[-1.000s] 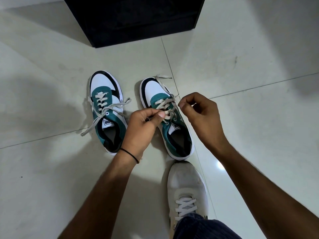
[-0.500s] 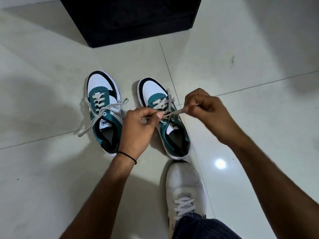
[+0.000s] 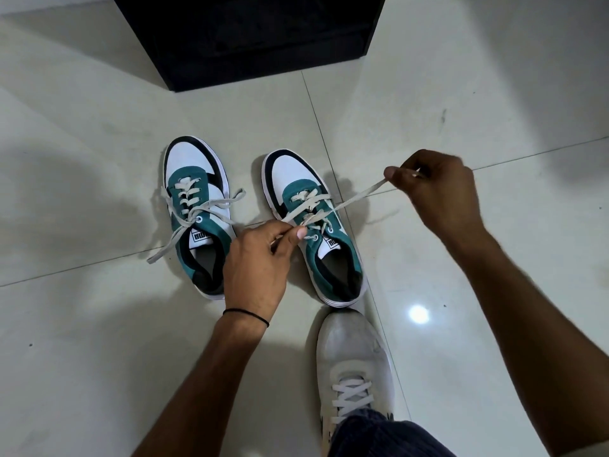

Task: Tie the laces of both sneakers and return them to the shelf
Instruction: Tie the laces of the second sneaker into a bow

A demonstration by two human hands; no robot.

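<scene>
Fingers of the left hand [image 3: 260, 258] curl in and pinch one end of the pale lace [image 3: 356, 197] just above the tongue of the middle sneaker [image 3: 290, 173]. A thin black band [image 3: 245, 312] sits on that wrist. Toward the right of the frame, the right hand [image 3: 438, 189] pinches the other end, and the lace runs tight and straight from the shoe up to it. The middle sneaker is green, white and black and stands on the shiny floor [image 3: 99, 324]. The other sneaker [image 3: 188, 163] stands just beside it on the left, its loose laces [image 3: 171, 241] spilling onto the tiles. A black shelf [image 3: 250, 37] fills the top of the frame. A white shoe [image 3: 352, 351] on the person's foot is at the bottom, near the middle sneaker's heel.
</scene>
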